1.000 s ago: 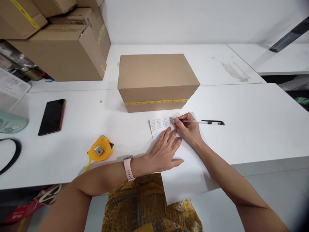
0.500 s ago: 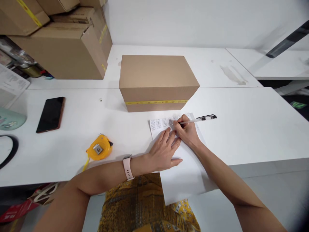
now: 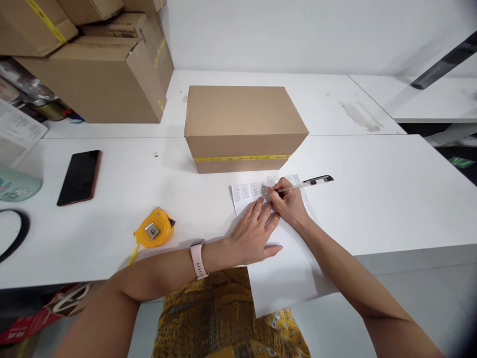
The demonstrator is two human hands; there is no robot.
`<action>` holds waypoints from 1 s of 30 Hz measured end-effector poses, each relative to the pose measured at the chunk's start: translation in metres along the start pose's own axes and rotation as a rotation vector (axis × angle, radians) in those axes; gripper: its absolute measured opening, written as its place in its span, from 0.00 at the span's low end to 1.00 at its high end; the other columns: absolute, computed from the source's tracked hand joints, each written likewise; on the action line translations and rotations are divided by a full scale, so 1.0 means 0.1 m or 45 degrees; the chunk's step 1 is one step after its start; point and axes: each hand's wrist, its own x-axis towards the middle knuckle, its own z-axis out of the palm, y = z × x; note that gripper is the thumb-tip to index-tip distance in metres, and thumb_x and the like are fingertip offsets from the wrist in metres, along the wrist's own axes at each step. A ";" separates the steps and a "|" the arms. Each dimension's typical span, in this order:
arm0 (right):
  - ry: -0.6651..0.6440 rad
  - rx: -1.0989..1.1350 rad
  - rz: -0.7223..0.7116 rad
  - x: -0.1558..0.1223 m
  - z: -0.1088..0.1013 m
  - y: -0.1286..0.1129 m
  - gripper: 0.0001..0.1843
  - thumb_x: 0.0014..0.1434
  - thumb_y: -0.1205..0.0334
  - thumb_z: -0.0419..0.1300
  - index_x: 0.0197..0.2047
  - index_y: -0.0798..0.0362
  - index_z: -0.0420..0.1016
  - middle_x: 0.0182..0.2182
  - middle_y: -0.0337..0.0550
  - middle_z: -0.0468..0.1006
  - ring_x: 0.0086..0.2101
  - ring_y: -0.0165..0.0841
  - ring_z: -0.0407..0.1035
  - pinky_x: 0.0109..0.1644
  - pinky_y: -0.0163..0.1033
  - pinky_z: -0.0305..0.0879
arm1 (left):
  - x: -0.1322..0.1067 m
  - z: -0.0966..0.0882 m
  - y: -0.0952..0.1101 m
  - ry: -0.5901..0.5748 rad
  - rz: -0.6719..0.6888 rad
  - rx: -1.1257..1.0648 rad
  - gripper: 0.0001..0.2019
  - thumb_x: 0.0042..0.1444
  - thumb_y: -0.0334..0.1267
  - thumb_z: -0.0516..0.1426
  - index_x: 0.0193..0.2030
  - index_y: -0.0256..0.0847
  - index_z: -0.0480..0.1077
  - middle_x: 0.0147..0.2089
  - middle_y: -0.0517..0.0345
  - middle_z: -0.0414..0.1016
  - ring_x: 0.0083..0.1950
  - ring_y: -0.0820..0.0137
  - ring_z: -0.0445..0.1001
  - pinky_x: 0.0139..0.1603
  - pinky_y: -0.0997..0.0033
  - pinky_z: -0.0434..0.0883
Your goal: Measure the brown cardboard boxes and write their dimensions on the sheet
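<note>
A sheet of white paper [image 3: 283, 268] lies on the table and hangs over its front edge. Columns of small handwriting fill its top part. My left hand [image 3: 255, 231] rests flat on the sheet with fingers stretched out. In my right hand [image 3: 288, 203] is a pen [image 3: 311, 182] with a clear barrel and black cap end, its tip down by the written columns; my fingers hide the tip itself. Just behind the paper stands a closed cardboard box [image 3: 246, 112] with yellow tape along its front.
A yellow tape measure [image 3: 154, 228] lies left of my left forearm, and a dark phone [image 3: 79, 177] is farther left. Beyond them are a green bottle [image 3: 18, 184] and a black ring-shaped thing [image 3: 24, 233]. More cardboard boxes [image 3: 108, 84] are stacked at the back left.
The pen's upper end has shifted very slightly, with my right hand staying at the same part of the sheet. My left hand keeps its place on the paper.
</note>
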 end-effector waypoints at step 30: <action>0.092 -0.026 0.058 0.00 -0.01 -0.04 0.12 0.57 0.59 0.61 0.28 0.48 0.61 0.18 0.30 0.62 0.21 0.27 0.56 0.26 0.36 0.53 | 0.00 -0.03 0.00 -0.046 0.003 0.031 0.39 0.65 0.61 0.51 0.71 0.30 0.57 0.75 0.31 0.53 0.77 0.38 0.46 0.75 0.44 0.45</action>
